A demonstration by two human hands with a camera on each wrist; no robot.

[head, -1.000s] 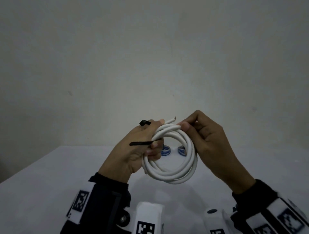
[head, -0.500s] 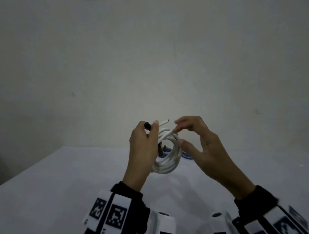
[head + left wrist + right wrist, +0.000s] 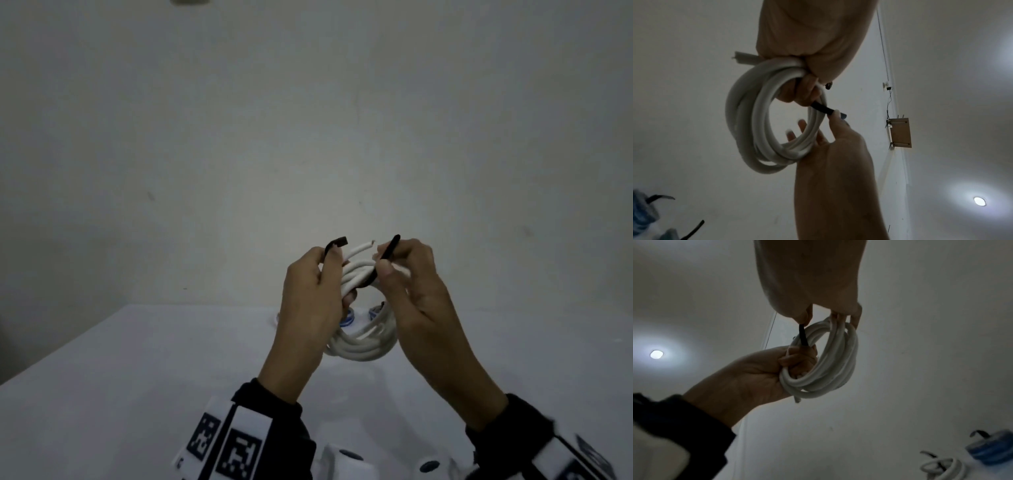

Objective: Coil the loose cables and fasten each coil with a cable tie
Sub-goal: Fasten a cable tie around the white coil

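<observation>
Above the table, my left hand grips a white cable coil by its top strands. The coil hangs upright between both hands, and its cut end pokes out at the top. A black cable tie passes under the gripped strands. Its head sticks up over my left fingers. My right hand pinches the tie's tail between thumb and forefinger. In the left wrist view the cable tie runs from my left fingers across the coil. In the right wrist view the tie shows the same.
Two small blue cable coils lie on the white table behind the hands. The right wrist view shows a blue coil and a tied white coil with black ties. A plain wall stands close behind the table.
My right hand has taken the tie's tail and drawn it up on the right of the gripped strands. My left hand has kept its grip on the coil.
</observation>
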